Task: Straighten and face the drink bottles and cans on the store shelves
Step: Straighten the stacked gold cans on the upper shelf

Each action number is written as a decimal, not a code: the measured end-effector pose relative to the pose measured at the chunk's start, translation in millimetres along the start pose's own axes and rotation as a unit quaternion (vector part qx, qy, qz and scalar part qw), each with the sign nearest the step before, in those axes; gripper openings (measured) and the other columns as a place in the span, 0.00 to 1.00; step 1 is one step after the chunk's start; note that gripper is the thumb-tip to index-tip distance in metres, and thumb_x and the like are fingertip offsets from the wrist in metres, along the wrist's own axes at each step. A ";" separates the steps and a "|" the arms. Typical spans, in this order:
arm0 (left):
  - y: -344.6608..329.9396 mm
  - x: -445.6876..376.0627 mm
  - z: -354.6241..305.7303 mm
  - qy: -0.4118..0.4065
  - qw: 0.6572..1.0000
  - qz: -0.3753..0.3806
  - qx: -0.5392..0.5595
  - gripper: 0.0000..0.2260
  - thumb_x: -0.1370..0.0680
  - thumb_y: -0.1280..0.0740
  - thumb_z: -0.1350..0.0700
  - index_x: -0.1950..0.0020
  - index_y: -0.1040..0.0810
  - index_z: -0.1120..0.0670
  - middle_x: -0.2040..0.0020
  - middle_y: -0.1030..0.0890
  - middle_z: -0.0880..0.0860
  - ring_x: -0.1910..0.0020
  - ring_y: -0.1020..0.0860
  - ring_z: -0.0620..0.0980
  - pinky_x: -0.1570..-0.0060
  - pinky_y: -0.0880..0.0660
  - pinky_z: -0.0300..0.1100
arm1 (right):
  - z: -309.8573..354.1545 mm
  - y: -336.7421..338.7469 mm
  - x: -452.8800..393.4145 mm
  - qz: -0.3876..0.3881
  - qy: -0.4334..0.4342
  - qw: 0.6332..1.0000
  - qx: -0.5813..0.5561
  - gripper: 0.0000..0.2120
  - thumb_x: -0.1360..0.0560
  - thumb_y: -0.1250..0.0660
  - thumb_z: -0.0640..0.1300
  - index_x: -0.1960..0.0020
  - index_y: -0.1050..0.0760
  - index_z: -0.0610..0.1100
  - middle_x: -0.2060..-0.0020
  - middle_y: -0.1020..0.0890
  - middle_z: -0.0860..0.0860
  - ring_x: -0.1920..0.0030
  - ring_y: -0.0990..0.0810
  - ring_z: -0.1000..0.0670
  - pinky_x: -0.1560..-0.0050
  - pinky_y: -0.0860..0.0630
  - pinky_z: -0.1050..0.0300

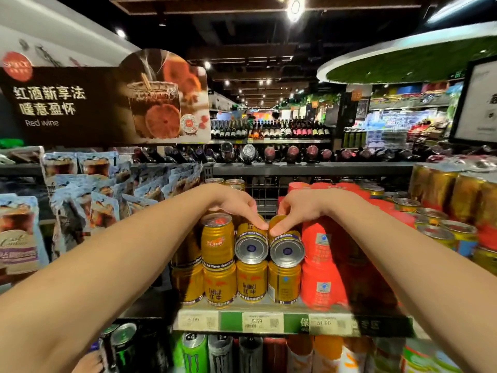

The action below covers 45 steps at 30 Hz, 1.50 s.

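While two gold metal energy-drink cans lying on their sides (pixel 269 244) are being gripped atop the upright gold cans of the lower tier (pixel 252 284), silver bases are being shown outward. The left hand (pixel 236 204) is being closed on the left tipped can (pixel 251 249), the right hand (pixel 295 208) on the right tipped can (pixel 286 250), fingertips pinching the rounded walls. Judged rigid, smooth, fairly heavy if full, prone to rolling; a mid-body hold is being favoured, on the grey shelf edge with price tags (pixel 269 323).
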<state>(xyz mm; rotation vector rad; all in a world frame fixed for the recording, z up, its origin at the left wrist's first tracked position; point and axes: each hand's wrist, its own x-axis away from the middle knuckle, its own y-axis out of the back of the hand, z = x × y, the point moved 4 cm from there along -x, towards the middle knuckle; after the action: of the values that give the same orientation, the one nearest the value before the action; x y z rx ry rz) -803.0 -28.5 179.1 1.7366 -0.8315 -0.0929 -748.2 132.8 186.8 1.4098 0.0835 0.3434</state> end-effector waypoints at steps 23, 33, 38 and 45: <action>1.4 51.1 -13.1 -0.104 0.983 -0.146 0.036 0.22 0.37 0.18 0.45 0.58 0.28 0.51 0.63 0.20 0.44 0.65 0.22 0.42 0.65 0.26 0.37 | 8.7 -4.4 40.2 -0.097 0.068 0.989 -0.084 0.35 0.37 0.17 0.51 0.36 0.29 0.47 0.47 0.19 0.51 0.48 0.18 0.50 0.48 0.22 0.58; -15.5 62.5 -21.4 -0.143 0.943 -0.298 -0.039 0.30 0.41 0.17 0.41 0.59 0.35 0.49 0.62 0.28 0.45 0.65 0.32 0.45 0.68 0.39 0.43 | 19.1 -10.3 62.5 -0.160 0.092 0.979 -0.085 0.33 0.38 0.16 0.47 0.37 0.26 0.46 0.46 0.18 0.54 0.50 0.19 0.57 0.50 0.24 0.65; -22.6 61.2 -22.4 -0.118 0.952 -0.271 -0.079 0.29 0.41 0.18 0.39 0.58 0.34 0.48 0.60 0.26 0.46 0.64 0.31 0.45 0.68 0.37 0.42 | 23.4 -13.4 66.2 -0.168 0.078 0.982 -0.023 0.37 0.38 0.17 0.52 0.34 0.28 0.46 0.42 0.20 0.51 0.44 0.21 0.50 0.41 0.24 0.51; -29.4 58.0 -22.1 -0.108 0.948 -0.273 -0.126 0.30 0.42 0.18 0.37 0.58 0.33 0.50 0.62 0.27 0.48 0.64 0.32 0.47 0.67 0.36 0.43 | 28.1 -18.1 64.3 -0.160 0.062 0.985 0.003 0.38 0.38 0.17 0.53 0.33 0.29 0.45 0.41 0.21 0.50 0.42 0.22 0.48 0.41 0.25 0.51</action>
<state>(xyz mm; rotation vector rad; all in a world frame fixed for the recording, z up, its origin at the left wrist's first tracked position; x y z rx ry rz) -735.4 -40.6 181.1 1.6833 -0.4446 -0.7412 -676.6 122.1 183.2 1.3536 0.4090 0.1629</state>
